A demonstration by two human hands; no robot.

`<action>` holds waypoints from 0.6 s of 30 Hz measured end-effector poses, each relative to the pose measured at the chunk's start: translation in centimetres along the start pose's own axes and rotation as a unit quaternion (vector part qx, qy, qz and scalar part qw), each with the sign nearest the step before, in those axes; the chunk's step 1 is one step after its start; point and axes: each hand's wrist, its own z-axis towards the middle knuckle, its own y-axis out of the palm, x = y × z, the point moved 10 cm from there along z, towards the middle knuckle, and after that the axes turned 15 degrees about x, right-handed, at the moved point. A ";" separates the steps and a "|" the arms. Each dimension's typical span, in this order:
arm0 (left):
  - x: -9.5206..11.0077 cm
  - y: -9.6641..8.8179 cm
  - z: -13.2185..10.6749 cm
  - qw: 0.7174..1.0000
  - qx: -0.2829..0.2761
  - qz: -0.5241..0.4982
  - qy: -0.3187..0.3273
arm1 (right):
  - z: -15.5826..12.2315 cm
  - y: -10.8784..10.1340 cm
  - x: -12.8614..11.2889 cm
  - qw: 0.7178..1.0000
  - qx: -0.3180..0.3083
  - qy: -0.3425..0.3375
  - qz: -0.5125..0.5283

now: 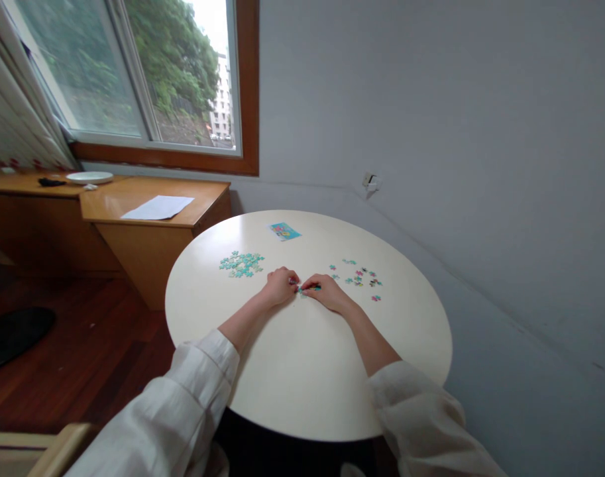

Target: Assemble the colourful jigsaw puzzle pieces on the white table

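Note:
Both of my hands rest near the middle of a round cream table [307,371], fingertips meeting. My left hand [281,285] is curled in a pinch on a small jigsaw piece [293,281]. Fingers of my right hand [325,291] are closed on a teal jigsaw piece [308,289] that touches the other one. A cluster of pale teal pieces [241,264] lies to the left of my hands. Several loose pieces in teal, pink and dark colours [359,277] are scattered to the right. A small colourful picture card [284,231] lies at the table's far side.
A wooden desk [148,222] stands at the left under a window, with a sheet of paper [158,207] and a white plate [89,177] on it. Grey walls close in behind and to the right. A chair arm [38,447] shows at the bottom left.

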 end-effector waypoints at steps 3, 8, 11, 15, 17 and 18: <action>-0.2 0.2 0.1 1.000 0.003 -0.001 0.003 | 0.0 0.0 0.0 1.000 0.002 -0.003 0.006; 0.0 -0.2 -0.1 1.000 0.007 -0.005 -0.004 | 0.0 0.0 0.1 1.000 0.004 0.003 0.009; 0.1 -0.4 -0.1 1.000 0.005 -0.004 -0.007 | 0.0 0.0 0.2 1.000 0.008 0.007 0.002; 0.1 -0.3 -0.2 1.000 0.000 -0.005 -0.006 | 0.0 0.0 0.0 1.000 0.010 0.002 0.002; 0.1 -0.3 -0.2 1.000 0.000 -0.006 -0.005 | -0.1 0.0 -0.2 1.000 0.007 -0.003 0.005; 0.1 -0.3 -0.2 1.000 0.000 -0.006 -0.005 | -0.1 0.0 -0.3 1.000 0.006 -0.005 0.006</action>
